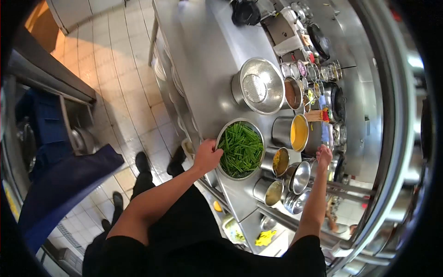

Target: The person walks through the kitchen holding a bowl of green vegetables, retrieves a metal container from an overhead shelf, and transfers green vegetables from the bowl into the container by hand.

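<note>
My left hand (207, 156) is closed on the left rim of a round metal bowl (221, 171) full of cut green vegetables (241, 150). The bowl rests near the edge of the steel counter. My right hand (324, 155) is raised on the right, beyond the metal pots, with its fingers curled; what it holds, if anything, I cannot make out. Between my hands stand a pot of yellow liquid (299, 133), a pot with yellowish food (280, 161) and another pot of pale liquid (274, 193).
A perforated metal colander (260, 85) sits on the steel counter (203, 51) behind the green vegetables. Small containers and black-lidded pots line the right side. A black pan (246, 12) is at the top. Another person's shoe (118, 201) shows on the tiled floor at left.
</note>
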Demonstrator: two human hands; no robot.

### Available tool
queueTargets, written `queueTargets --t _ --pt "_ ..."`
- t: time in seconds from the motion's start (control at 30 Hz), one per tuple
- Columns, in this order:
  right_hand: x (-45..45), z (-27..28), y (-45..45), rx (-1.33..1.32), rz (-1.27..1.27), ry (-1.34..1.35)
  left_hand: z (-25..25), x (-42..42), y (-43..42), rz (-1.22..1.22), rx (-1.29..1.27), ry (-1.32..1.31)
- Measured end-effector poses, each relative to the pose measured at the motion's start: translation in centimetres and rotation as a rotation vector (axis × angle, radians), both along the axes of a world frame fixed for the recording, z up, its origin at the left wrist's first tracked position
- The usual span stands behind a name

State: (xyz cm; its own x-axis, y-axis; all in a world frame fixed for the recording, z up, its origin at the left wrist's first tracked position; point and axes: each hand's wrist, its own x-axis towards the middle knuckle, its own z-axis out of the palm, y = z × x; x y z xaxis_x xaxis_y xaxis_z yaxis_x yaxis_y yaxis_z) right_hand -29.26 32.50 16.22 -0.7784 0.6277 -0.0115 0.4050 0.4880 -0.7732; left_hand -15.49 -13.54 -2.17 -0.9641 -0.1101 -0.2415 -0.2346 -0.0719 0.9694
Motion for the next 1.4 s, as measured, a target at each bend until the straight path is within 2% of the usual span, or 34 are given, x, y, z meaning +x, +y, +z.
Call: queueTargets --t 0.07,0.1,0.17,0.2,0.27,0.3,0.33,0.4,0.5,0.6,0.63,0.73,0.77,0.9,1.0,1.13,1.17,1.23,1.3,1.4 --pt "-4.6 -3.1 6.7 -0.015 0.057 -0.068 0.5 -0.6 0.9 0.0 0.069 -0.031" --pt "-6.3 -3.2 6.9 -0.022 0.067 -0.214 0.4 -0.9 1.5 0.027 0.131 -0.029" --pt "-10.1 -5.5 7.0 -0.129 -0.061 -0.291 0.1 -1.2 2.4 0.041 0.203 -0.048" --pt "-11.8 -6.7 7.6 -0.205 -0.014 -0.356 -0.1 -1.3 2.4 0.027 0.214 -0.067" --pt "-15.4 -9.5 9.6 -0.261 0.04 -0.499 0.0 -1.3 1.8 -0.039 0.019 -0.015" --pt "-17.1 -11.2 10.8 -0.24 0.05 -0.574 1.5 -1.6 1.5 -0.038 0.058 -0.124" --pt "-18.3 -11.8 10.3 -0.253 0.05 -0.581 1.5 -1.7 1.5 -0.035 0.029 -0.114" --pt "-19.6 -11.9 6.6 -0.288 0.055 -0.588 2.2 -1.8 1.3 -0.044 0.157 -0.191" --pt "-20.9 -12.2 6.5 -0.379 0.255 -0.658 1.7 -1.8 1.8 -0.03 0.127 -0.248" --pt "-23.2 -16.6 11.2 -0.324 0.242 -0.58 2.1 -2.8 1.9 -0.035 -0.025 -0.174" --pt "-24.5 -18.2 13.7 -0.263 0.268 -0.676 2.3 -3.2 2.0 -0.023 0.013 -0.233" --pt "-27.1 -22.0 19.8 -0.256 0.248 -0.702 2.4 -3.8 1.9 -0.061 0.018 -0.228" --pt "-25.5 -18.1 12.6 -0.334 0.037 -0.666 2.4 -4.0 1.9 -0.08 0.025 -0.222" --pt "-25.1 -15.8 13.2 -0.376 -0.001 -0.534 2.1 -4.3 1.6 -0.134 0.052 -0.204" --pt "-25.7 -15.6 17.8 -0.577 -0.017 -0.438 2.7 -4.8 1.2 -0.186 0.036 -0.266" --pt "-23.7 -11.0 16.5 -0.57 0.022 -0.257 3.3 -5.4 0.5 -0.291 -0.047 -0.258" --pt "-22.7 -9.0 15.0 -0.533 0.082 -0.243 3.2 -5.4 0.3 -0.296 -0.002 -0.297" --pt "-21.6 -7.0 15.8 -0.507 0.013 -0.156 2.9 -5.1 0.3 -0.306 0.091 -0.368" --pt "-20.0 -4.1 14.3 -0.469 -0.009 -0.042 0.8 -3.8 0.5 -0.263 0.121 -0.33" --pt "-16.3 0.4 10.3 -0.35 0.038 0.127 1.7 -2.4 -1.0 -0.194 0.084 -0.303"
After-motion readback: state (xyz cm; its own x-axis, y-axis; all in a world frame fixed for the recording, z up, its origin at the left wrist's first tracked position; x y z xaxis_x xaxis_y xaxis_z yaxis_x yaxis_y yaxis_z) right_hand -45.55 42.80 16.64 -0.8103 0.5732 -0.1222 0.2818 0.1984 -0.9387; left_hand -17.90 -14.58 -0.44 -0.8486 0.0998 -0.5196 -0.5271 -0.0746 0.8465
